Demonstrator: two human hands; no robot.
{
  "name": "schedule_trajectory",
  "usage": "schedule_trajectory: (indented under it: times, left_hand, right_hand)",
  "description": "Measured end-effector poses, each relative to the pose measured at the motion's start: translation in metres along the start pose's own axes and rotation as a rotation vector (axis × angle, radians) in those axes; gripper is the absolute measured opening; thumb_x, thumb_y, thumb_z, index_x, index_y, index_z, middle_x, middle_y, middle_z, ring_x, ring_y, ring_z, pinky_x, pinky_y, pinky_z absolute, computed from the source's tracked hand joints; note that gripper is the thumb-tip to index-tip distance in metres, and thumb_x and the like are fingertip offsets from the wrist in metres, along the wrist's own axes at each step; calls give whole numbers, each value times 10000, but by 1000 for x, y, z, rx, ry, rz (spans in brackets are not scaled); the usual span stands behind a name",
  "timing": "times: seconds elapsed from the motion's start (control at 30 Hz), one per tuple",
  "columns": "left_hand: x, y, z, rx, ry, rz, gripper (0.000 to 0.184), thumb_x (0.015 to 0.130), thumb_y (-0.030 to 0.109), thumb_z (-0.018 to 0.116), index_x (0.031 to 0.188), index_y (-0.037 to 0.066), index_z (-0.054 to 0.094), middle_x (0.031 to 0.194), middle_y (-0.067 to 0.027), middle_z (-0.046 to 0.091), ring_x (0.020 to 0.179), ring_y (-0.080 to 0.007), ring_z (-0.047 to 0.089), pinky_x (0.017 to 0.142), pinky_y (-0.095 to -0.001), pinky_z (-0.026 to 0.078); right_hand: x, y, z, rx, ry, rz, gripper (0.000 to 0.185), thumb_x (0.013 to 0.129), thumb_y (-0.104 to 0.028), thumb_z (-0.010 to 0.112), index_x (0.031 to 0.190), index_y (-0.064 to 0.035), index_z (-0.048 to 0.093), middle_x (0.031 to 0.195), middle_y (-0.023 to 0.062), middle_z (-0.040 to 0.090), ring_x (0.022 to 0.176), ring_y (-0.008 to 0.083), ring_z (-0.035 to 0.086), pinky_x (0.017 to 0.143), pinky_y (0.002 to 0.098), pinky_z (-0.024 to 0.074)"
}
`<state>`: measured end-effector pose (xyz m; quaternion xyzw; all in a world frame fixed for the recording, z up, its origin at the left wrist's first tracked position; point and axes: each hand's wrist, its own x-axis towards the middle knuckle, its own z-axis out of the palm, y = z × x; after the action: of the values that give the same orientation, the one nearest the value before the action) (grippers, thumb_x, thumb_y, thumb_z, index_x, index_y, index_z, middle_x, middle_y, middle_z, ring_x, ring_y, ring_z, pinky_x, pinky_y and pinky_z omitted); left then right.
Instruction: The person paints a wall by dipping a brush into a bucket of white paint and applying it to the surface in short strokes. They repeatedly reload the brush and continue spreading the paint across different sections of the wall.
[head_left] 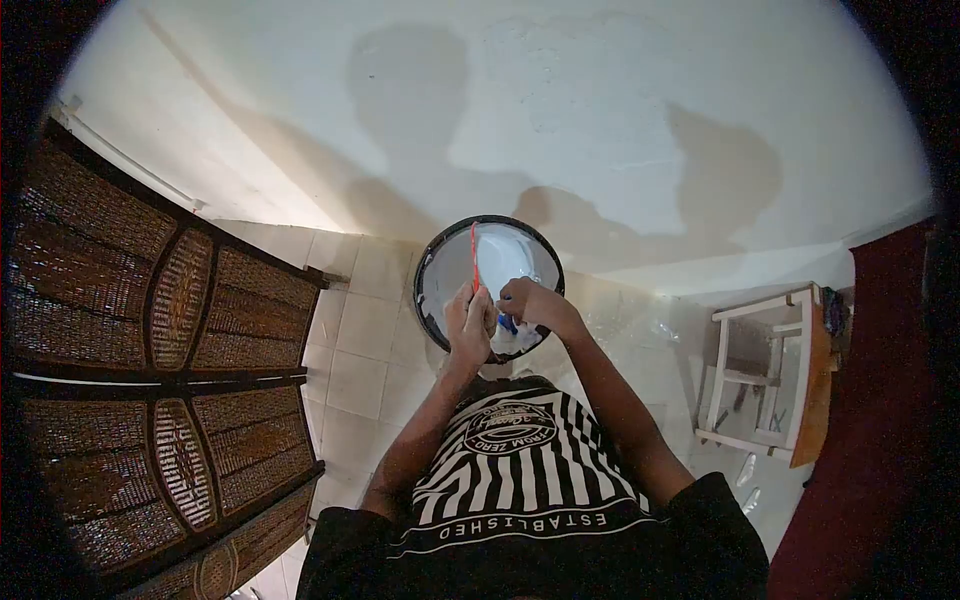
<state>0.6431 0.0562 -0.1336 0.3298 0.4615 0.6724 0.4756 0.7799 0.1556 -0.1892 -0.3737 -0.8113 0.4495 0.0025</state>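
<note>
The round tub point(423, 309) stands on the floor point(352, 330), directly before the person point(520, 470). Behind the tub is the wall point(600, 70). In the tub there is a bowl-like thing point(505, 252), placed toward the far side. The thin strip point(475, 250) goes from the left hand point(471, 318) toward the far rim, and it is over the tub. A small piece point(507, 324) is near the tub's middle, between the two hands, beside the right hand point(535, 303). To the left, well apart, is the woven furniture point(95, 250). To the right is the stool point(720, 375), near the wall, and the cloth point(850, 420) lies farther right.
</note>
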Motion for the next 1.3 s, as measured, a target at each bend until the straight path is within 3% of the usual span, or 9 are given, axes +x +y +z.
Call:
schedule_trajectory:
  times: [0.1, 0.17, 0.3, 0.4, 0.47, 0.57, 0.9, 0.97, 1.3]
  left_hand:
    - [0, 0, -1, 61, -2, 16, 321, 950, 204, 449, 663, 63, 425, 504, 25, 394, 406, -47, 323, 374, -237, 237]
    - [-2, 4, -1, 60, -24, 20, 316, 950, 212, 450, 674, 58, 434, 509, 27, 395, 408, -44, 320, 374, -233, 234]
    - [-6, 8, 1, 8, -45, -3, 301, 950, 236, 443, 720, 42, 463, 520, 35, 398, 417, -37, 315, 376, -224, 226]
    - [-6, 4, -2, 23, -67, 30, 297, 946, 251, 443, 744, 35, 477, 523, 39, 400, 422, -33, 314, 381, -218, 225]
    - [-7, 8, -1, 34, -89, 23, 301, 945, 257, 440, 743, 36, 476, 524, 40, 399, 426, -32, 315, 384, -218, 227]
    - [-8, 13, 0, 30, -112, 5, 308, 942, 269, 438, 740, 38, 473, 529, 37, 398, 432, -35, 318, 392, -217, 230]
    - [-13, 7, 2, -118, -134, -21, 357, 930, 330, 448, 721, 43, 475, 570, 4, 438, 446, -47, 333, 407, -216, 233]
    - [-14, 9, 3, -131, -136, -40, 362, 930, 338, 450, 719, 45, 475, 565, 4, 434, 444, -49, 334, 408, -215, 234]
    - [-21, 12, 15, -40, -167, 40, 386, 930, 367, 445, 709, 51, 465, 535, 9, 411, 427, -58, 336, 397, -235, 235]
  right_hand:
    - [-5, -8, 1, -53, 233, -260, 360, 824, -267, 546, 912, 78, 595, 819, 201, 587, 605, 238, 611, 548, 349, 480]
    - [-10, -20, -10, -40, -15, -201, 331, 829, -303, 560, 897, 20, 580, 857, 170, 574, 956, 323, 544, 785, 408, 461]
    - [14, -9, 1, -164, -95, 31, 316, 813, -293, 575, 861, 19, 584, 824, 170, 582, 878, 323, 569, 742, 427, 467]
    - [23, -6, 0, -401, -94, -285, 303, 809, -273, 570, 813, 29, 593, 751, 184, 602, 717, 289, 616, 661, 418, 490]
    - [19, -30, -12, -222, -296, 115, 299, 804, -254, 556, 767, 40, 597, 650, 190, 610, 559, 258, 623, 580, 404, 500]
    - [24, -24, -9, -186, -304, 60, 308, 797, -238, 547, 700, 46, 611, 604, 183, 615, 530, 248, 629, 559, 389, 503]
    - [69, 26, 15, -506, -547, -155, 187, 701, -195, 677, 653, -15, 672, 638, 102, 655, 556, 213, 606, 555, 379, 471]
    - [76, 37, 20, -187, -518, 35, 159, 668, -177, 718, 703, -25, 684, 685, 91, 669, 603, 194, 618, 566, 372, 483]
    - [58, 49, 36, 42, -628, -38, 292, 742, -244, 658, 953, -43, 653, 880, 109, 672, 807, 216, 633, 690, 343, 518]
